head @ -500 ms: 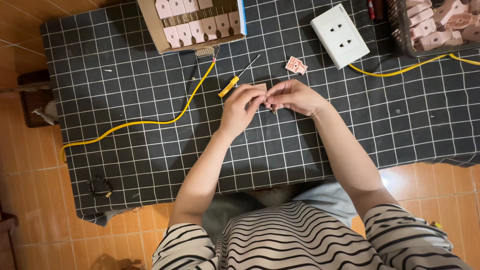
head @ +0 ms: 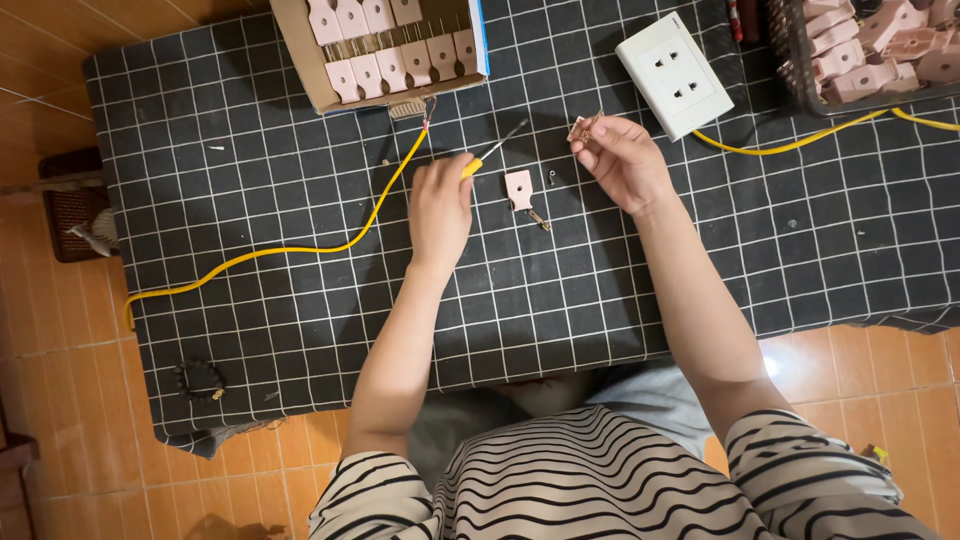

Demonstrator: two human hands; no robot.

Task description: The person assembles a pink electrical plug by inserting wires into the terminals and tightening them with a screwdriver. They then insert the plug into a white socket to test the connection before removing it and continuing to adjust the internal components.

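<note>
Pink plastic part (head: 518, 188) lies flat on the black grid cloth (head: 300, 300), between the two hands, touching neither. Just right of it sit a tiny screw (head: 551, 177) and a small brass pin (head: 540, 219).

The left hand (head: 442, 205) is curled over the yellow handle of a screwdriver (head: 492, 153), whose thin shaft points up and right; the grip looks light, more resting than firm. The right hand (head: 620, 160) pinches a second small pink piece (head: 580, 127) between fingertips, the other fingers loosely bent.

A yellow wire (head: 300, 245) snakes from the left hand's side toward a cardboard box (head: 390, 50) of similar pink parts. A white socket (head: 673, 73) and a basket (head: 860, 50) of parts sit upper right.

Likely risks: the loose screw and pin could roll or be brushed off the cloth by a wrist, and the pinched piece, held only at the tips, could slip.
</note>
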